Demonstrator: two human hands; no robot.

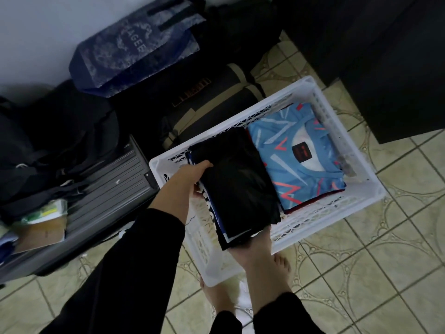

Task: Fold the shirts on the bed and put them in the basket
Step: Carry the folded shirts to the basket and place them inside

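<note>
A white plastic basket (325,227) stands on the tiled floor below me. In its right half lies a folded light-blue shirt (301,162) with red and white marks. I hold a folded black shirt (238,182) over the basket's left half; blue fabric with white print shows along its left edge. My left hand (192,177) grips the shirt's left edge, thumb on top. My right hand (252,247) holds the near end from beneath, its fingers hidden under the cloth.
A grey suitcase (108,189) with papers and dark bags on it lies left of the basket. A blue patterned bag (134,49) and rolled dark mats (216,104) sit behind. Dark furniture (385,68) stands at right. My bare feet (283,263) are at the basket's near end.
</note>
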